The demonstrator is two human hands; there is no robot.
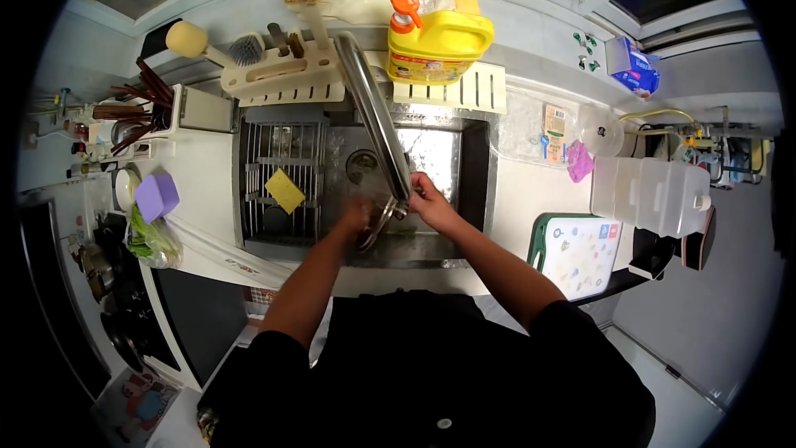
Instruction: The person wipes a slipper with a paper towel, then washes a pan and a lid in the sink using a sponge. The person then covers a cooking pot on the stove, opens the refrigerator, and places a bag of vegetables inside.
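Both of my hands are over the sink, under the end of the long metal faucet [375,108]. My left hand [355,216] is smeared by motion, beside a shiny, partly see-through thing [379,226] whose kind I cannot make out. On the other side, my right hand [429,201] is closed close to the faucet's tip, its fingers bent; the faucet partly hides what they hold. Below them is the steel sink [344,259] with a round drain [361,166]. A yellow sponge cloth [285,191] lies on the drying rack [286,137] at the left.
Behind the sink stand a yellow detergent jug [439,46] and a brush holder [286,75]. At right are a cutting board [576,253], a pink cloth [580,161] and a clear plastic container [651,195]. Left are a purple container [156,197] and bagged greens [153,241].
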